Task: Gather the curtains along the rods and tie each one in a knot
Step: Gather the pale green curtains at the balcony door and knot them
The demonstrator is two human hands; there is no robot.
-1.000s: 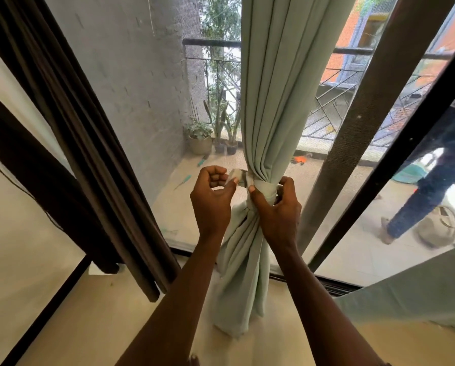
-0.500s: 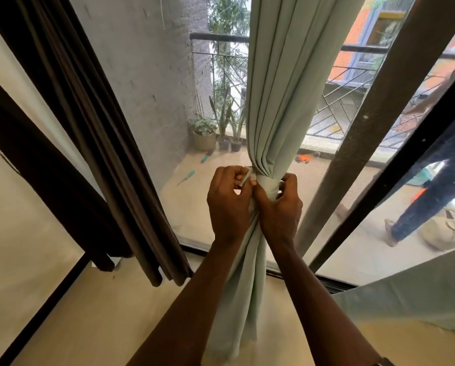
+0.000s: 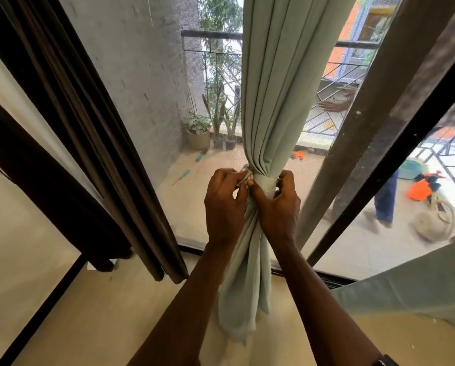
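1. Where the pale green curtain [image 3: 276, 101] hangs before the window glass [image 3: 152, 88], it runs top to bottom, with its folds gathered tight at a knot [image 3: 264, 182] and its tail dropping to the floor [image 3: 115, 313].
2. Your left hand [image 3: 225, 204] is curled at the knot's left side, its fingertips pinching a small end of cloth.
3. Your right hand [image 3: 279, 207] grips the wrapped band, thumb on its front and fingers curled round its right side.
4. Both hands sit either side of the tail, wrists below them.
5. To the left hangs a dark brown curtain [image 3: 89, 128]; outside stand potted plants [image 3: 198, 133].
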